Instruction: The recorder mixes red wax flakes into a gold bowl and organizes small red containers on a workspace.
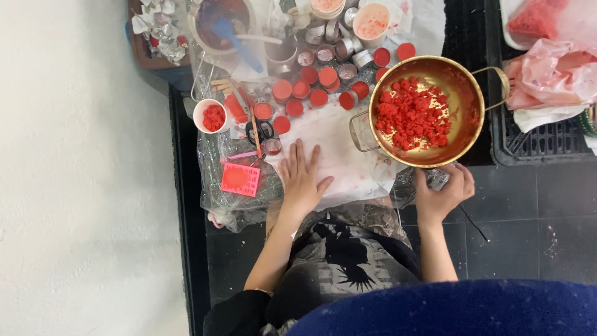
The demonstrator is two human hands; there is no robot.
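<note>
The left hand (301, 177) lies flat, palm down and fingers spread, on a white stained sheet (339, 152) just left of the brass pan (469, 106); it grips nothing. The right hand (443, 190) sits just below the pan's near rim, fingers curled loosely around crumpled clear plastic (429, 177) there; whether it truly pinches the plastic or only rests on it cannot be told.

The one brass pan has two loop handles, and a heap of red crumbly lumps (411, 113) fills its middle.

Left of the pan, beyond the left hand, lie one pair of black-handled scissors (260, 132), one pink square mould (240, 180) and one white cup (211, 116) holding more red lumps. Up and left of the pan stand small round tins filled with red (311, 90), roughly a dozen, some overlapping so the count is unsure, and further up several empty silver tins (339, 50), about eight. Well up and left of the pan is one bowl with a blue spatula (233, 34) in it. Right of the pan lies one crumpled pink bag (547, 78) on a black grate.
</note>
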